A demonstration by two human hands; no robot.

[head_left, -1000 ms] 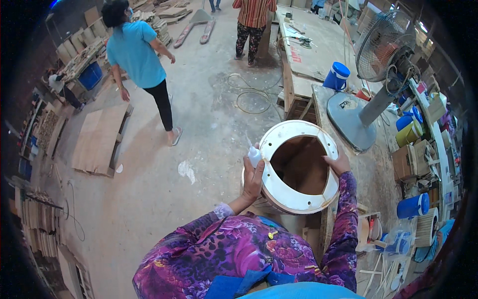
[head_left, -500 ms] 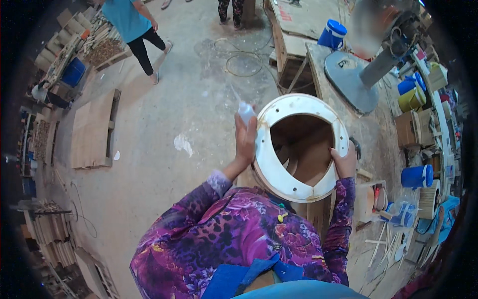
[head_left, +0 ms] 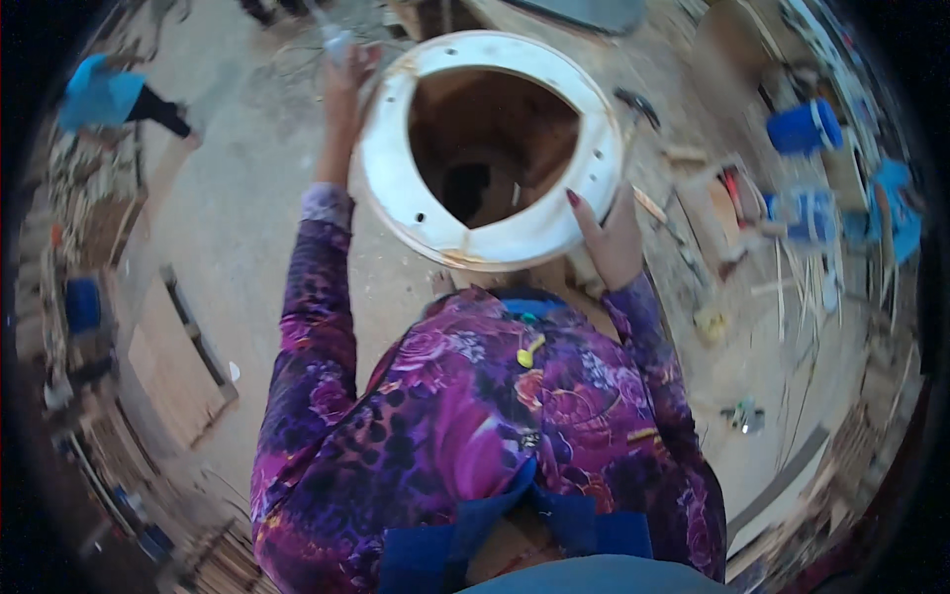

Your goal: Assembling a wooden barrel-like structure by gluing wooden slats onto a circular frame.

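Observation:
In front of me is a hollow round wooden body topped by a white ring (head_left: 391, 163), with several small holes in its face and brownish seams. Its opening (head_left: 490, 139) shows a dark brown interior. My right hand (head_left: 616, 238) grips the ring's near right edge, thumb on the white face, fingers hidden outside. Beyond the ring's far left side, my raised left hand (head_left: 346, 84) is closed around a small white squeeze bottle (head_left: 337, 45) with a thin nozzle pointing up and away; the bottle is blurred.
A hammer (head_left: 638, 107) lies to the right of the ring. Farther right are a blue bucket (head_left: 807, 127), a clear-and-blue tub (head_left: 800, 216) and thin wood strips. At left, a flat wooden panel (head_left: 176, 366) rests on the floor; a person in a blue shirt (head_left: 99, 94) is beyond it.
My view has swung right and down, so the ring appears larger and farther left. My left hand with the bottle has moved away from me, past the ring's far left side.

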